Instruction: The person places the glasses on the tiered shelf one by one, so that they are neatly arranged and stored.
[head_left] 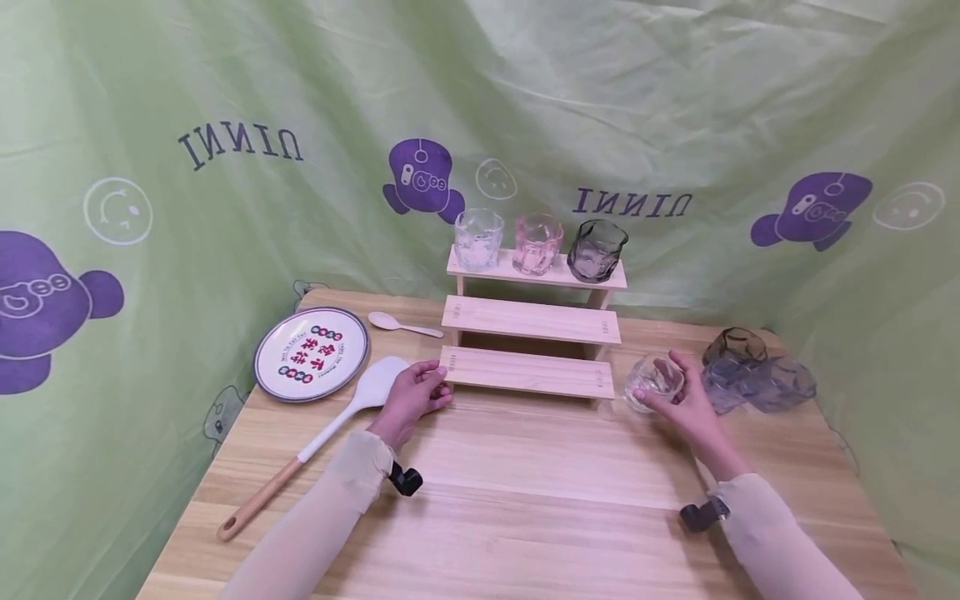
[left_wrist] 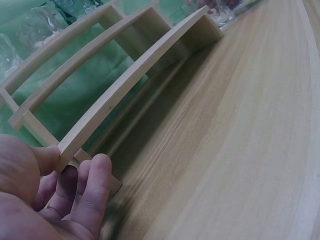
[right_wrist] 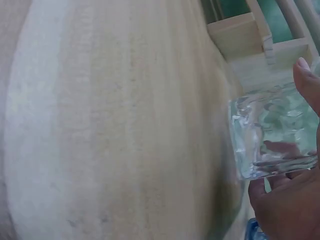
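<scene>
A three-tier wooden step rack (head_left: 529, 320) stands at the back of the table. My left hand (head_left: 413, 398) pinches the left end of its lowest board, thumb above and fingers below, as the left wrist view shows at the board's corner (left_wrist: 67, 150). To the right of the rack, my right hand (head_left: 690, 406) grips a clear glass tumbler (head_left: 652, 382) between thumb and fingers. In the right wrist view the tumbler (right_wrist: 272, 132) lies close over the table, near the rack's end. On the top tier are a clear tumbler (head_left: 478, 240), a pink tumbler (head_left: 537, 245) and a dark grey tumbler (head_left: 597, 251).
Right of my right hand sit a brown tumbler (head_left: 735, 346) and bluish-grey tumblers (head_left: 780, 385). At left lie a printed plate (head_left: 273, 360), a small spoon (head_left: 405, 326) and a white spatula with a wooden handle (head_left: 262, 498). Green curtain (head_left: 337, 75) encloses the table.
</scene>
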